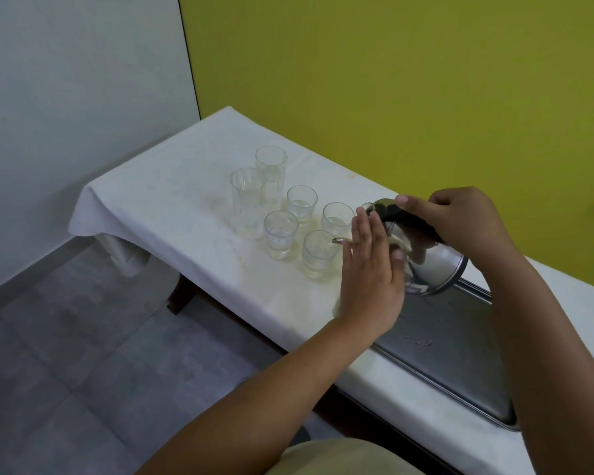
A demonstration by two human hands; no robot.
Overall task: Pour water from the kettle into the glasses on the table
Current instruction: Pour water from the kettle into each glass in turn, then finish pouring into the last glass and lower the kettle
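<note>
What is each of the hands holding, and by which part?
Right hand grips the kettle by its black handle. Left hand lies flat against the kettle's front, supporting it, not gripping.

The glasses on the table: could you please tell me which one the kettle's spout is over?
The short glass nearest the person: the kettle spout tip sits at its rim, beside the left hand. The other five stand farther off.

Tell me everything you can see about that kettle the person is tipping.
The kettle looks like shiny polished metal with a black handle and a dark rim round its base. It is tilted steeply, spout pointing left over the nearest short glass. The right hand grips the handle from above; the left hand lies flat against its front, hiding part of it. It hangs above the table, beside a metal tray.
</note>
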